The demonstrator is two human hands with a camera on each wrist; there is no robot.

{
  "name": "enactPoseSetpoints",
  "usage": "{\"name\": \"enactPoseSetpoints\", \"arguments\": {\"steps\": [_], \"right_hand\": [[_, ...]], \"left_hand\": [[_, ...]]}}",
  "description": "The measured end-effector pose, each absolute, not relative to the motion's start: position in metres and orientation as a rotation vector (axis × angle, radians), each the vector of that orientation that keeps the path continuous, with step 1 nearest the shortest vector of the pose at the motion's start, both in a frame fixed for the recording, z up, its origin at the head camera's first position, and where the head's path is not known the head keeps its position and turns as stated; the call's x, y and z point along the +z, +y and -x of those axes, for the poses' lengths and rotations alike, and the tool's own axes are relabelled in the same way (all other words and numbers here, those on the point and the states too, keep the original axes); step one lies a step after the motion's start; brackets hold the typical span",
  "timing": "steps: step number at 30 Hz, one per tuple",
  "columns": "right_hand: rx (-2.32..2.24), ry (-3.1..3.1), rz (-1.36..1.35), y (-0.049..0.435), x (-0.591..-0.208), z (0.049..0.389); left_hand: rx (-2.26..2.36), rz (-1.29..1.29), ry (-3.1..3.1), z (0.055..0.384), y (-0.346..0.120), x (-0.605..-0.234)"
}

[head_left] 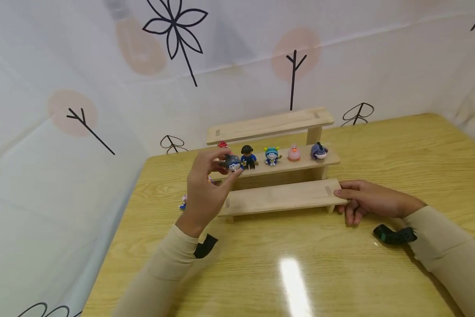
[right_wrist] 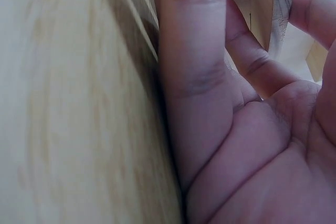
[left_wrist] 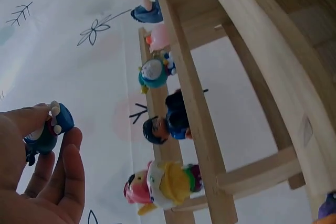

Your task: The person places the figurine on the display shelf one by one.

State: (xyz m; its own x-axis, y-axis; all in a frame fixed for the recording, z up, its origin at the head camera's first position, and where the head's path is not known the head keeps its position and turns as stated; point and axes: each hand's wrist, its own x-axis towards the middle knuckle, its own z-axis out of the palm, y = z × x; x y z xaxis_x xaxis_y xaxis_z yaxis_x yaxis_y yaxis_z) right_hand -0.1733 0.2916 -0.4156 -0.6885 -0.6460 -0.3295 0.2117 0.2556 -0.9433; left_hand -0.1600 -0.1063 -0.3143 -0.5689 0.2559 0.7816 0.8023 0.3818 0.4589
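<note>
A stepped wooden display stand with three shelves is on the table. My left hand (head_left: 207, 187) pinches a small figurine with a dark grey hat and blue body (head_left: 233, 164) between thumb and fingers, raised in front of the middle shelf's left end. On the middle shelf (head_left: 261, 171) are a dark-haired figure in blue (head_left: 248, 156), a teal-hatted figurine (head_left: 271, 156), a pink one (head_left: 294, 152), a blue-grey donkey (head_left: 318, 151) and, partly hidden, a red-topped figure (head_left: 223, 145). My right hand (head_left: 366, 200) grips the right end of the lowest shelf (head_left: 281, 197), thumb on top.
The top shelf (head_left: 269, 125) rises at the back, before a patterned white cloth (head_left: 237, 92). Left of the stand, a small figurine (head_left: 183, 202) is partly covered by my left hand. A purple item (left_wrist: 328, 206) shows at the left wrist view's edge.
</note>
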Motion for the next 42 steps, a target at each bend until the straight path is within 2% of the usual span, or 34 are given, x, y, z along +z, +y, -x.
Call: {"name": "enactPoseSetpoints", "arguments": {"steps": [17,31,42], "right_hand": [[-1.524,1.768,0.461,0.293,-0.413,0.173],[-1.539,1.737,0.505,0.293,-0.414,0.173],[-1.583,1.658,0.522,0.296,-0.414,0.174]], "left_hand": [[-1.128,1.086,-2.232,0.159,-0.036,-0.335],[-1.018,1.088,-2.49,0.163,0.027,-0.353],[-0.914,1.046,-2.659,0.167,0.049,-0.371]]}}
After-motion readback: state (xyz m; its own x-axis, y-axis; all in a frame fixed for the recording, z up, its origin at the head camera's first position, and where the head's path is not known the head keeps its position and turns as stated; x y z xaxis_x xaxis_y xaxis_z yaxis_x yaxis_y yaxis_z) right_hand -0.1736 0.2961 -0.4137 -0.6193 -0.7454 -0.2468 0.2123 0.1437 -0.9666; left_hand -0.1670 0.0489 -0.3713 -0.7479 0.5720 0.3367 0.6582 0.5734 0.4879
